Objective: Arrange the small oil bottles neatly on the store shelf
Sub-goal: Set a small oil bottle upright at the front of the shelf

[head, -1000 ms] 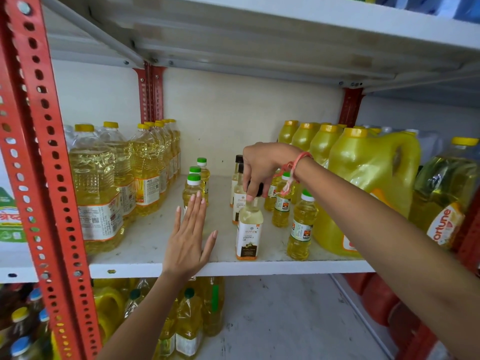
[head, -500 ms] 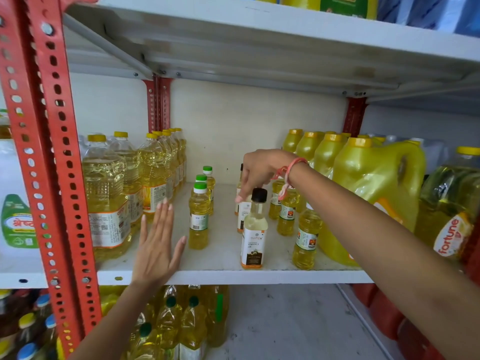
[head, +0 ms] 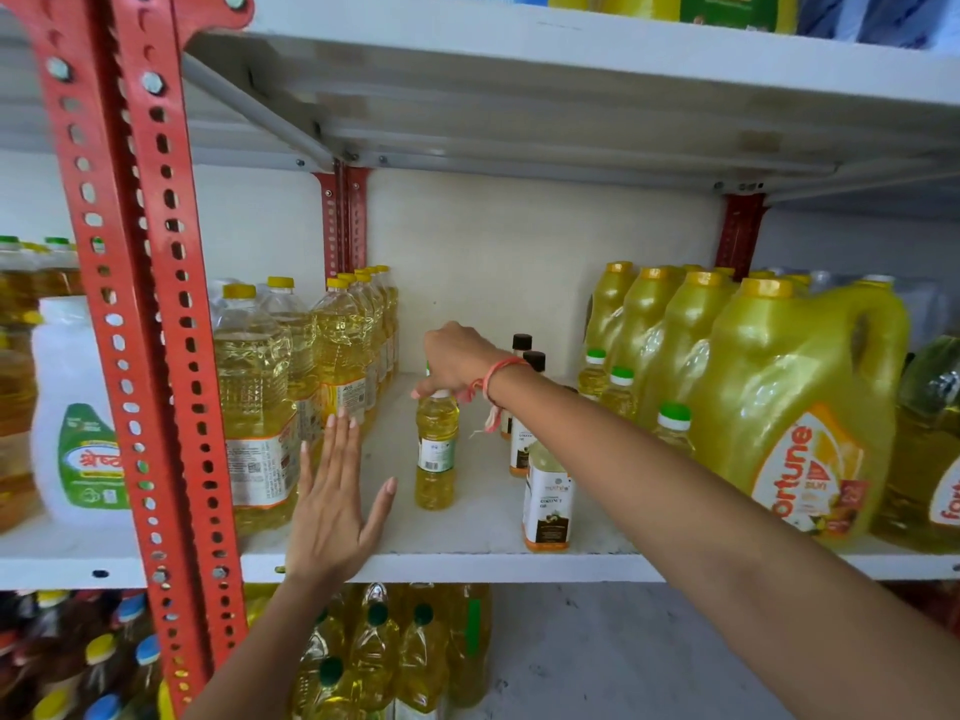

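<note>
My right hand (head: 457, 358) reaches across the white shelf (head: 467, 556) and grips the cap of a small yellow oil bottle (head: 436, 452) that stands upright near the middle. My left hand (head: 332, 506) is flat and spread, hovering at the shelf's front edge beside the big bottles, holding nothing. A coconut oil bottle with a white label (head: 548, 498) stands at the front, partly behind my right forearm. Two black-capped bottles (head: 527, 356) stand behind it. Small green-capped bottles (head: 621, 389) line up along the jugs at the right.
Tall clear oil bottles with yellow caps (head: 260, 402) fill the shelf's left side. Large yellow jugs (head: 795, 407) fill the right. A red perforated upright (head: 140, 304) stands at the front left. More bottles (head: 395, 652) sit on the level below.
My right hand left the black-capped coconut oil bottle and moved left onto the small yellow bottle's cap. My left hand shifted slightly left, staying flat.
</note>
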The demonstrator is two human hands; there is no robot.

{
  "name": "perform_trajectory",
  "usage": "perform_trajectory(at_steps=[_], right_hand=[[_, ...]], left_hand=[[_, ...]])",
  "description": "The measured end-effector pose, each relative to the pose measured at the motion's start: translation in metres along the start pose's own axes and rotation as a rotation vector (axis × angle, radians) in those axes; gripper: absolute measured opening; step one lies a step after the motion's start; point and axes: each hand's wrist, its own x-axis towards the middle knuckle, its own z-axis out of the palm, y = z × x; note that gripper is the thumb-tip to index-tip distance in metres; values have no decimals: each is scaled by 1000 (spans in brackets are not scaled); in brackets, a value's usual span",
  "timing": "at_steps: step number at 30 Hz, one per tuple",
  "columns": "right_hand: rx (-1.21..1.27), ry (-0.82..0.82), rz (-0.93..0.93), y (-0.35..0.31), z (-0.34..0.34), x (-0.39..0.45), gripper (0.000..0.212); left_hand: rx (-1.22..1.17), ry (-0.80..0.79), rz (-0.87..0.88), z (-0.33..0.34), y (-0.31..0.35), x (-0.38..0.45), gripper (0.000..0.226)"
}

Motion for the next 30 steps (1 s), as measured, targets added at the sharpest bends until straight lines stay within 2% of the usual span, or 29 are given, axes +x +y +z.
perform_trajectory(at_steps=[3, 5, 6, 8, 12, 30], right_hand=[[65, -124, 20, -1, -5, 10, 40], [127, -211, 25, 0, -11, 12, 21], [149, -236, 22, -1, -14, 11, 18], [169, -285, 1, -4, -18, 8, 34], [214, -246, 22, -5, -19, 8, 44], [168, -275, -5, -27, -41, -37, 36]], left_hand=[[-4, 7, -7, 1, -1, 0, 78], [-8, 10, -10, 1, -1, 0, 78], [-11, 12, -10, 1, -2, 0, 77], [-15, 15, -10, 1, -2, 0, 76], [-23, 19, -10, 1, -2, 0, 75], [-21, 28, -13, 2, -3, -1, 71]])
